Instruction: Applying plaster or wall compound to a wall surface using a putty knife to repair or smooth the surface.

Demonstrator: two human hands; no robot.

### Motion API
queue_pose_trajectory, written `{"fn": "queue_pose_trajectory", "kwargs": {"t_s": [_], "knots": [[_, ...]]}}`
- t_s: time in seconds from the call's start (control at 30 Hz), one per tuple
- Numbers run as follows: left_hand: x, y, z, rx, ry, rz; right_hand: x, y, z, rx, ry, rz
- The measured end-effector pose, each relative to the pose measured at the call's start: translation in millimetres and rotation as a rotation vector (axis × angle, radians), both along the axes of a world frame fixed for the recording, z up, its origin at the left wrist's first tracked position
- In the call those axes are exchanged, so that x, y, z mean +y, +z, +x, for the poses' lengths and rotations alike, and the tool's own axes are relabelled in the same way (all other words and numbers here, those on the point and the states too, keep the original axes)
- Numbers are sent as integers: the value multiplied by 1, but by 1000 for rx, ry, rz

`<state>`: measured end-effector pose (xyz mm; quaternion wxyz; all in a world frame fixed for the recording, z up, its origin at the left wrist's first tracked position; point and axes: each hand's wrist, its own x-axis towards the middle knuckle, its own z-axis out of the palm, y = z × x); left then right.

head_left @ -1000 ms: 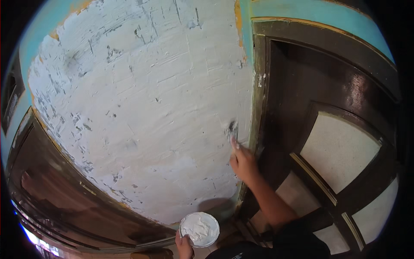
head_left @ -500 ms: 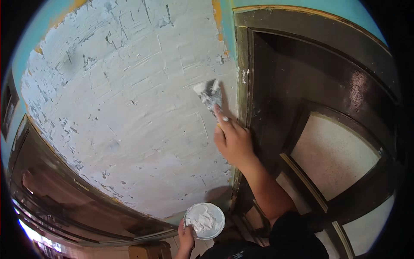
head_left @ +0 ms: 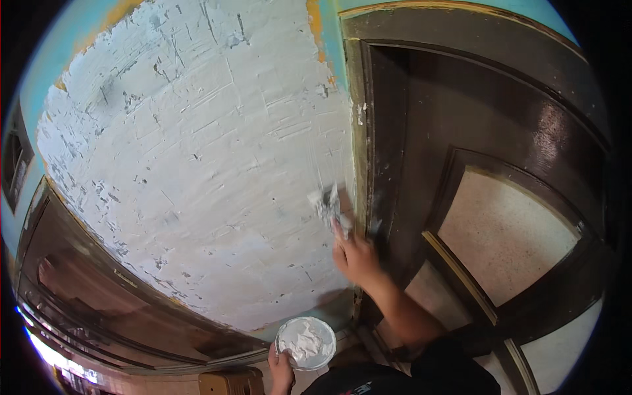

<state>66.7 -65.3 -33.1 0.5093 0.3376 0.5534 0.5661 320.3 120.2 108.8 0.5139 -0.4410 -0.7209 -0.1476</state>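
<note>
My right hand [head_left: 358,257] is closed round the handle of a putty knife [head_left: 327,205], its index finger stretched along the blade. White putty smears the blade, which lies against the rough white wall [head_left: 217,178] near the right door frame. Low in the view, my left hand [head_left: 282,368] grips the rim of a round tub [head_left: 282,336], thumb on the near edge. A lump of white putty [head_left: 306,343] sits inside the tub. The knife's handle is mostly hidden by my fingers.
A dark wooden door [head_left: 474,105] with pale panels stands right of the wall, its frame [head_left: 359,138] close to my right hand. Another dark wooden frame [head_left: 112,283] borders the wall at lower left. A brown wooden stool-like piece [head_left: 230,382] stands beside my left hand.
My right hand has drawn the putty knife down the wall, alongside the door frame. The tub in my left hand has shifted slightly left and down in view.
</note>
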Motion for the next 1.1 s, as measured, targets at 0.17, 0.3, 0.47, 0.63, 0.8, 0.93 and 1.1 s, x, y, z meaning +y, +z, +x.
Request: {"fn": "queue_pose_trajectory", "kwargs": {"t_s": [0.17, 0.3, 0.47, 0.63, 0.8, 0.93, 1.1], "knots": [[14, 6, 15, -48, -5, 79, 31, 105, 13, 108, 20, 126], [10, 2, 8, 2, -29, 129, 15, 48, 13, 58, -65, -279], [-6, -3, 5, -9, 62, -7, -30, -123, 28, -12, -117, -676], [1, -17, -2, -67, 84, 71, -45, -117, 20, 118, 160, -450], [10, 8, 25, 5, 28, 35, 11, 25, 10, 177, 196, -73], [9, -9, 21, -14, 9, 64, 23, 73, 2, 192, 184, -104], [0, -12, 27, -92, 41, 63, 11, -53, 11, 124, 91, -333]]}}
